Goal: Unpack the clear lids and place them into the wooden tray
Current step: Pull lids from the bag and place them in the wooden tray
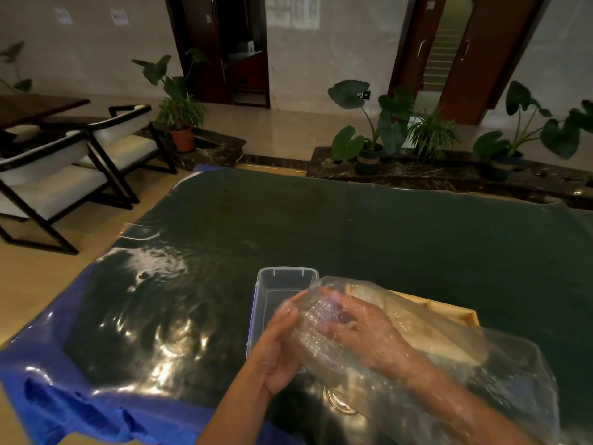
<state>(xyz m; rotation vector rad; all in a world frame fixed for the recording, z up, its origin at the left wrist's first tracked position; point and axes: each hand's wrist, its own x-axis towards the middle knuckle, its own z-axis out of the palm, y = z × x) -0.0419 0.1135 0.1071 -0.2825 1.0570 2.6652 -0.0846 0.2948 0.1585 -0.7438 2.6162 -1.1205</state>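
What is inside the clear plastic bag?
The right hand is inside the plastic bag, visible through the film. Crumpled plastic hides what it is reaching for.

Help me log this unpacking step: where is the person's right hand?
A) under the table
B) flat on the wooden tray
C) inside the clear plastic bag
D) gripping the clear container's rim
C: the right hand shows through the film of the clear plastic bag, which sleeves it up the forearm, while the left hand holds the bag from outside.
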